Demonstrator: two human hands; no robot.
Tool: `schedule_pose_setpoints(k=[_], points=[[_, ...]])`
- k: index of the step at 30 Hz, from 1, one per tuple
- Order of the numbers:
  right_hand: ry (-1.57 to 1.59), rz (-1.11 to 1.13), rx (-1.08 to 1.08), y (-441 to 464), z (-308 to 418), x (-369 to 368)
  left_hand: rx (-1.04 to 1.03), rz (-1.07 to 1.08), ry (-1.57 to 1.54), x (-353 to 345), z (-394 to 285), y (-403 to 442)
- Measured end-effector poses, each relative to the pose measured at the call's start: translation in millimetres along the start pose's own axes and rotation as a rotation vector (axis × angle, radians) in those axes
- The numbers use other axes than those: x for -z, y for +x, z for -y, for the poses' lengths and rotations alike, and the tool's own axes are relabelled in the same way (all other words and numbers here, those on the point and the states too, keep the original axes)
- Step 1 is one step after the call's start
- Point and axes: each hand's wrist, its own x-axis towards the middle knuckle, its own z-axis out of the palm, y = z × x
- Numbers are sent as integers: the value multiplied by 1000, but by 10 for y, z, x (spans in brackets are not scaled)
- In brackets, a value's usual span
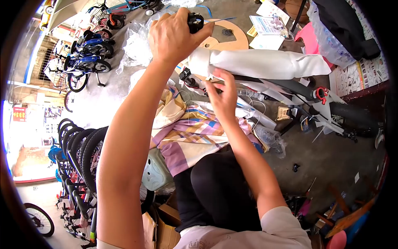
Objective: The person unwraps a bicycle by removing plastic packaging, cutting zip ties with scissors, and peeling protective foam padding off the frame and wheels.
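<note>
My left hand (174, 39) is raised at the top, its fingers closed around a black part (195, 23) whose exact kind I cannot make out. Lower and to the right, my right hand (223, 94) has its fingers loosely bent and apart, with nothing visible in them. It is just below a tube wrapped in white foam (265, 64), part of a bicycle frame. A black clamp-like fitting (186, 76) sticks out to the left of the right hand's fingers. A red-rimmed ring (320, 95) shows farther right on the frame.
A plaid cloth (190, 135) covers my lap area, with a pale green plastic case (155, 170) beside it. Bicycles (89, 54) and a row of tyres (89, 145) stand left. A cardboard disc (234, 35), papers (267, 27) and plastic wrap (139, 45) lie on the floor.
</note>
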Motion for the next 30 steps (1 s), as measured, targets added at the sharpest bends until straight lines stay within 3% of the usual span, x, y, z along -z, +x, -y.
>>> schedule_pose_setpoints(k=[2, 3, 7, 9, 12, 16, 18, 20, 22, 27, 30], points=[[-250, -4, 75, 24, 15, -137, 8, 17, 0, 7, 6, 48], [-154, 33, -83, 16, 99, -156, 21, 27, -1, 10, 1, 50], [-139, 15, -78, 18, 3, -240, 3, -51, -19, -42, 12, 63], [-39, 114, -138, 114, 41, -301, -21, -103, 19, -69, 28, 51], [242, 22, -423, 163, 105, -430, -37, -112, 25, -58, 13, 40], [133, -144, -380, 135, -103, -561, -29, -92, 26, -52, 8, 50], [327, -151, -502, 123, -143, -539, -26, -88, 3, -42, -5, 52], [593, -110, -423, 115, -81, -480, -19, -83, -12, -34, 6, 68], [599, -45, -413, 134, -89, -447, -3, -21, 5, -29, 15, 47], [333, 4, -308, 177, -43, -470, -14, -95, 27, -58, -7, 62], [444, 109, -542, 252, -14, -462, -12, -104, 43, -61, -4, 42]])
